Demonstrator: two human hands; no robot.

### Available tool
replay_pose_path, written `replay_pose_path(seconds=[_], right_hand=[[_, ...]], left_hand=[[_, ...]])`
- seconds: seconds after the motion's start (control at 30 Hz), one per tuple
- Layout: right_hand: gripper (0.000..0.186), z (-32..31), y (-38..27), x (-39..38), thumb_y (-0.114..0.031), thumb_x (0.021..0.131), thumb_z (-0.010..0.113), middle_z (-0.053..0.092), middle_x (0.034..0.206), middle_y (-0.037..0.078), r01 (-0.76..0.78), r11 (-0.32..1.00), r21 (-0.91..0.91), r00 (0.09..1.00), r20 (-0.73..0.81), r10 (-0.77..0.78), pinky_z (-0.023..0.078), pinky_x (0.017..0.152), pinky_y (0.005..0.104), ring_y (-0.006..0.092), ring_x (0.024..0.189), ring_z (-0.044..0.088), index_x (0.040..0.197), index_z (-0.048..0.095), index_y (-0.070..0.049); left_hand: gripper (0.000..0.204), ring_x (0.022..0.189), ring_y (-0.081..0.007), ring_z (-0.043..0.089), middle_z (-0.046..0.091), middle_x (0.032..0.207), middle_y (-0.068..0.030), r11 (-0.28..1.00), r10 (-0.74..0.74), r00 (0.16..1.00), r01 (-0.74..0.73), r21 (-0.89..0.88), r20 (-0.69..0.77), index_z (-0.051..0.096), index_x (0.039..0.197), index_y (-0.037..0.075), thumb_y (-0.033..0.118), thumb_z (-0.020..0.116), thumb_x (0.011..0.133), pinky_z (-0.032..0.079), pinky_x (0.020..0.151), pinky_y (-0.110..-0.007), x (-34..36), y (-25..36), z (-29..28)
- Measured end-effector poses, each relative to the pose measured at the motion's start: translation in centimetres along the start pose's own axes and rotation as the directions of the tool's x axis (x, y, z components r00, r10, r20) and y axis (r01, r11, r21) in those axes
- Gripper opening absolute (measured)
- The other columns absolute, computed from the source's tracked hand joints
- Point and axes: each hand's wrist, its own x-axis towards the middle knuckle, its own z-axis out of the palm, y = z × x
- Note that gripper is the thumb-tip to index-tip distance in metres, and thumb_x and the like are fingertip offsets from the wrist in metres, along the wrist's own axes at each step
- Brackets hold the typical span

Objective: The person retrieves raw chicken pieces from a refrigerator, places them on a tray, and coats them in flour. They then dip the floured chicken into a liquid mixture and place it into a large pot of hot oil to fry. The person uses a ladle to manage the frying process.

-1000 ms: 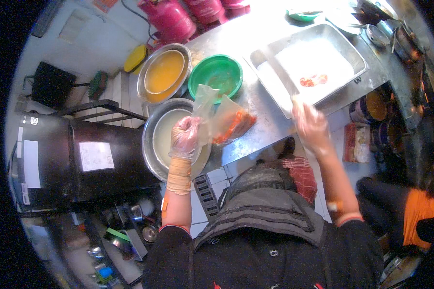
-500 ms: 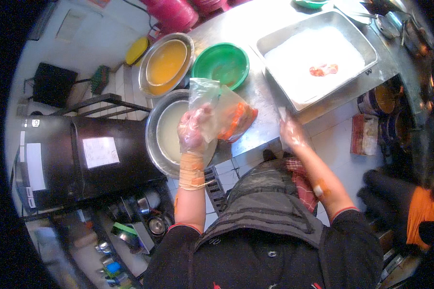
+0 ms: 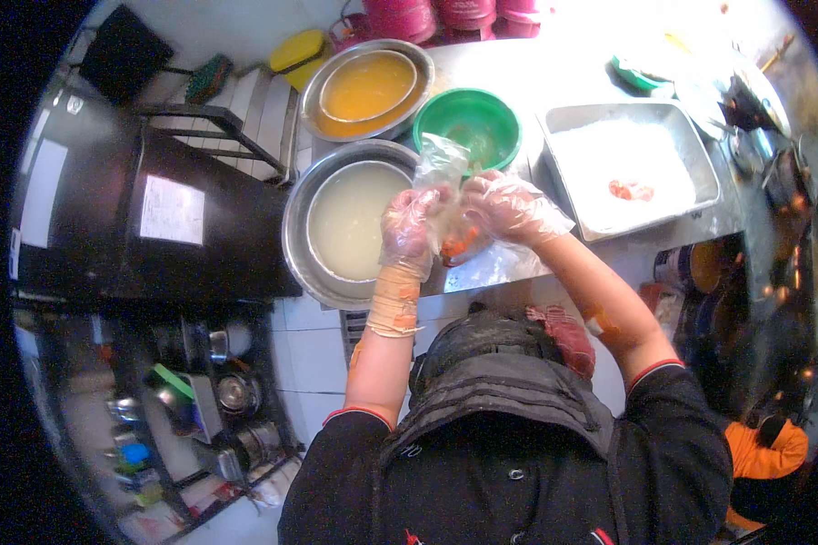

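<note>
My left hand [image 3: 409, 222], in a clear plastic glove, grips the neck of a clear plastic bag [image 3: 443, 159] holding orange-red pieces, apparently meat [image 3: 461, 241]. Also gloved, my right hand [image 3: 507, 207] has its fingers bent together at the bag's other side, pinching it. Its fingertips are partly hidden by the plastic. Both hands are above the near edge of the steel table, in front of a green bowl [image 3: 424, 132]. To the right, a metal tray [image 3: 580, 213] of white powder [image 3: 650, 159] holds one reddish piece [image 3: 631, 190].
A steel bowl [image 3: 297, 204] of cloudy liquid stands by my left hand; behind it is a bowl [image 3: 314, 113] of orange liquid. Pink gas cylinders [image 3: 468, 14] line the back. At far left is a dark fridge [image 3: 218, 245]. A person in orange [image 3: 768, 450] is at lower right.
My right hand has come from beside the tray to the bag and taken hold of it. The view has shifted, and the left hand still grips the bag.
</note>
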Motion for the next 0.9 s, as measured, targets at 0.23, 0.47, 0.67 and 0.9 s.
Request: replay_pose_path(seconds=[0.23, 0.47, 0.67, 0.9], right_hand=[[0.03, 0.6, 1.1, 0.2, -0.027, 0.092, 0.066, 0.064, 0.124, 0.012, 0.04, 0.995, -0.087, 0.993, -0.107, -0.049, 0.053, 0.094, 0.0464, 0.0326, 0.11, 0.062, 0.117, 0.07, -0.01], [0.046, 1.1, 2.7, 1.0, -0.029, 0.092, 0.066, 0.06, 0.134, 0.01, 0.071, 0.989, -0.131, 0.979, 0.2, -0.043, 0.051, 0.1, 0.0458, 0.0335, 0.118, 0.059, 0.135, 0.061, -0.013], [0.035, 1.9, 3.3, 1.4, -0.026, 0.089, 0.068, 0.065, 0.124, 0.009, 0.238, 0.971, -0.006, 0.968, -0.084, -0.237, 0.052, 0.094, 0.0455, 0.0316, 0.114, 0.062, 0.122, 0.068, -0.013], [0.011, 3.8, 6.5, 1.2, -0.014, 0.084, 0.066, 0.065, 0.097, 0.009, 0.354, 0.931, 0.089, 0.912, -0.251, -0.323, 0.055, 0.084, 0.0433, 0.0308, 0.099, 0.066, 0.093, 0.07, -0.01]], left_hand=[[0.011, 0.101, -0.0225, 0.069, 0.074, 0.109, -0.0171, 0.774, -0.364, 0.931, 0.286, -0.564, -0.027, 0.063, 0.107, -0.003, 0.002, 0.062, 0.098, 0.054, 0.098, -0.036, -0.1, 0.5, -0.1], [0.009, 0.102, -0.0224, 0.069, 0.074, 0.109, -0.0161, 0.827, -0.319, 0.948, 0.267, -0.495, -0.021, 0.063, 0.105, -0.002, 0.003, 0.064, 0.097, 0.054, 0.098, -0.036, -0.5, 0.2, -0.2], [0.005, 0.091, -0.0168, 0.068, 0.072, 0.101, -0.0098, 0.864, -0.339, 0.941, 0.299, -0.404, -0.028, 0.065, 0.099, 0.0, 0.004, 0.068, 0.095, 0.056, 0.087, -0.031, -0.5, 1.8, 0.8], [0.02, 0.093, -0.0148, 0.065, 0.071, 0.103, -0.0048, 0.977, -0.213, 0.977, 0.213, 0.003, -0.009, 0.066, 0.109, 0.001, 0.006, 0.069, 0.09, 0.053, 0.087, -0.03, 0.5, 4.2, 2.7]])
